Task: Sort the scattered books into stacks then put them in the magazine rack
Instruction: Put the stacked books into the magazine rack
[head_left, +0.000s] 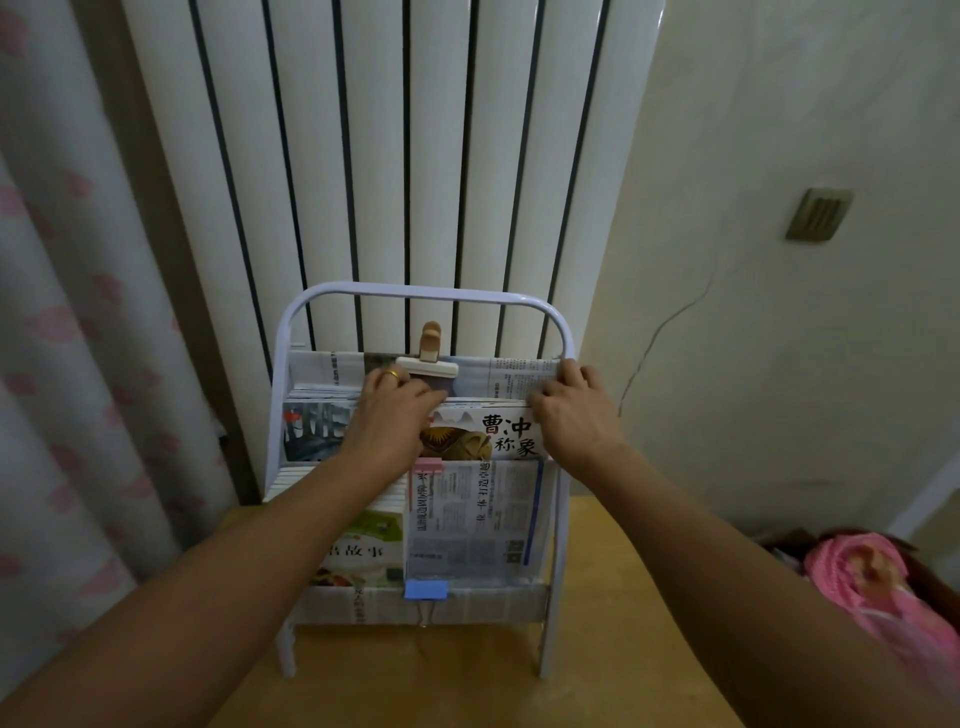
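Books fill the white metal magazine rack (562, 499), which stands on a wooden table (623, 597) in front of a white radiator (384, 156). The rack's pockets are lined with newspaper. In the upper pocket, a row of thin books (483, 434) stands upright; the front one on the right bears large Chinese characters and a picture of an elephant, and a darker cover (317, 431) shows at the left. A white and tan clip (428, 358) grips the newspaper lining at the top edge of this pocket.

The left hand (395, 410), with a gold ring on one finger, reaches into the upper pocket; its fingers are curled down among the tops of the books, though what exactly they pinch cannot be told. The right hand (571, 400) grips the right end of the same pocket, fingers curled over the tops of the books and the newspaper edge there.

In the lower pocket, a second row of books (363, 545) stands at the left, its front cover green and yellow, and a folded newspaper (472, 519) fills the right part. A pink clip (429, 464) sits at its top, a blue clip (426, 590) on the pocket's lower edge.

Pink fabric (872, 582) lies at the right; a pink-patterned curtain (67, 312) hangs at the left.
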